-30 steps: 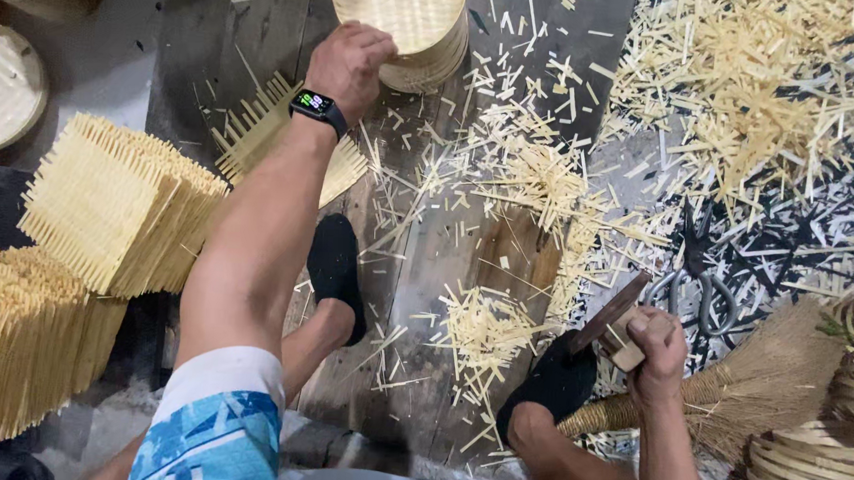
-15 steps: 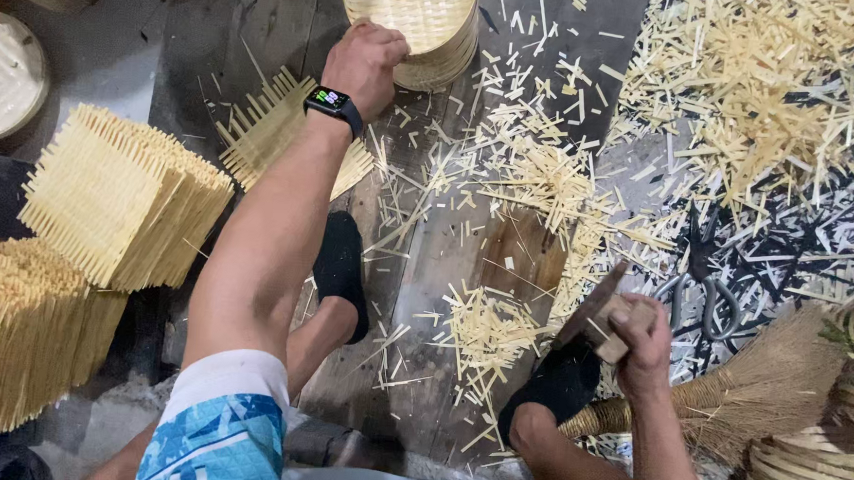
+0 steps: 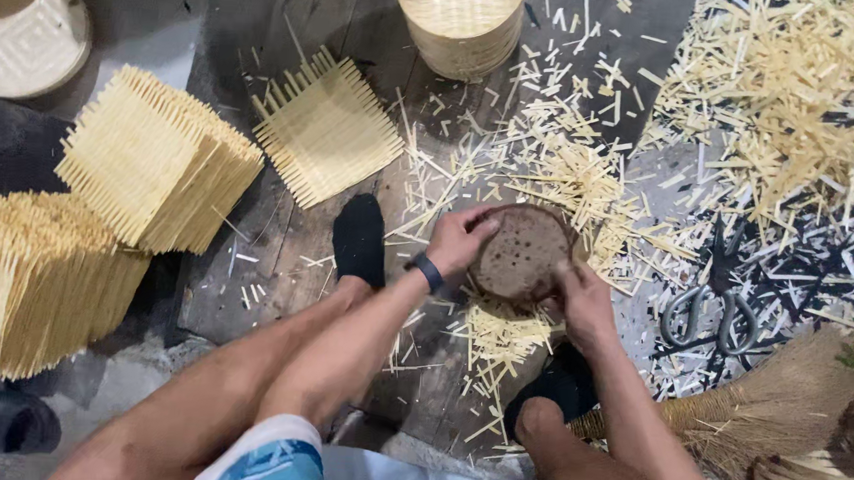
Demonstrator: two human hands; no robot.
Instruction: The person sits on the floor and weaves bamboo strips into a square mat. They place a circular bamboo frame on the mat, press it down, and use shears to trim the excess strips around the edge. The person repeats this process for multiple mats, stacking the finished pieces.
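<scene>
A round dark-brown wooden block [image 3: 522, 253] sits on the plank floor between my feet. My left hand [image 3: 456, 238], with a dark band on the wrist, grips its left edge. Its lower right edge is held by my right hand [image 3: 580, 299]. Short cut bamboo strips [image 3: 500, 333] lie piled just below the block, and more spread above it. A square woven bamboo mat [image 3: 326, 128] lies flat up and to the left of my left hand. My feet in black socks [image 3: 360, 238] rest on either side of the block.
Stacks of square woven mats stand at the left [image 3: 153, 162] and the far left [image 3: 25, 287]. A stack of round baskets [image 3: 458, 18] is at the top. At the right lie scissors [image 3: 711, 306], a broom [image 3: 779, 405] and a heap of bamboo offcuts [image 3: 775, 102]. A round lid [image 3: 24, 29] is top left.
My left hand has come back from the round baskets at the top to the block. My right hand no longer shows the blade it held; both hands now grip the wooden block.
</scene>
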